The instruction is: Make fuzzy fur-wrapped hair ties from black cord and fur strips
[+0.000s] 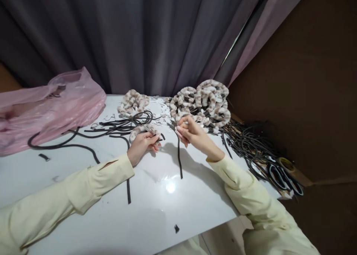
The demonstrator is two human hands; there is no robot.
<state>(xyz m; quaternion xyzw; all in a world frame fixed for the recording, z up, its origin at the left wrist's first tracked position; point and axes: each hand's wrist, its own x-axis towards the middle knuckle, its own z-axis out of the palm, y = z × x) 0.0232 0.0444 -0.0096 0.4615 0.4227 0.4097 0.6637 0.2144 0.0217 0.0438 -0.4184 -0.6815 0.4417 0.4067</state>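
Right of the pink plastic bag (89, 93), your left hand (142, 145) grips 1 plush ring (136, 131) (probably light, soft; hold its curve). Farther right, your right hand (190, 134) pinches narrowly; on what, I can't tell.

In front of the straight black cord (180, 162), a hand can pass low over the glossy white desk (142, 221), skirting a small black scrap (176, 228). Behind the cord and to its right, a heap of fluffy beige-and-white rings (205, 99) stands in the way; farther right, a tangle of black cords (248, 143) intrudes. Left of the cord, bunched black cords (119, 129) and a crumpled pink plastic bag (80, 93) obstruct.
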